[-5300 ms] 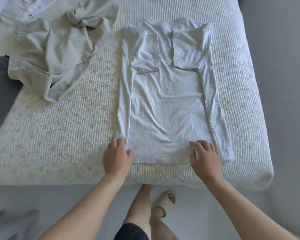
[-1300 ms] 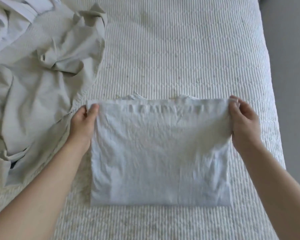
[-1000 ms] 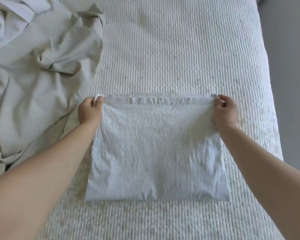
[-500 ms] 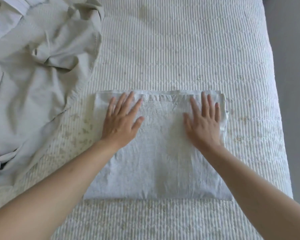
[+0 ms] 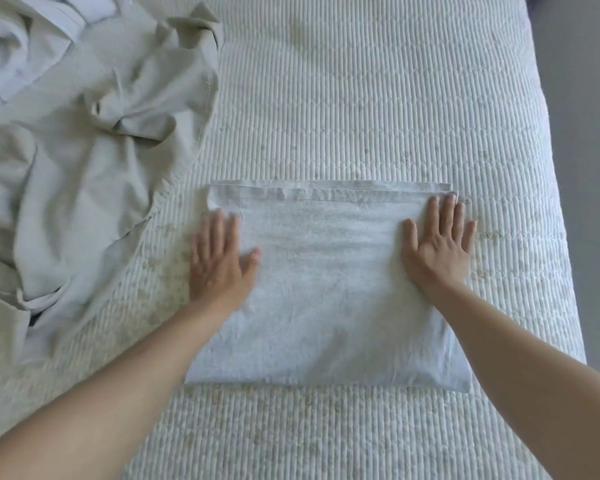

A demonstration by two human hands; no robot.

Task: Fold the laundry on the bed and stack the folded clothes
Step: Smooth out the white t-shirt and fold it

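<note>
Both hands had slid outward from half a second before, the left hand (image 5: 219, 261) and right hand (image 5: 437, 244) pressing flat, fingers straight, on the folded shirt (image 5: 326, 289) at centre frame, where uneven smoothing could skew its layers.

white folded shirt (image 5: 326, 289), beige crumpled garment (image 5: 94, 161), cream ribbed bedcover (image 5: 361, 98)

Ribbed bed (image 5: 378, 98) — folded shirt (image 5: 326, 306) centred, crumpled laundry (image 5: 84, 168) at left
</note>
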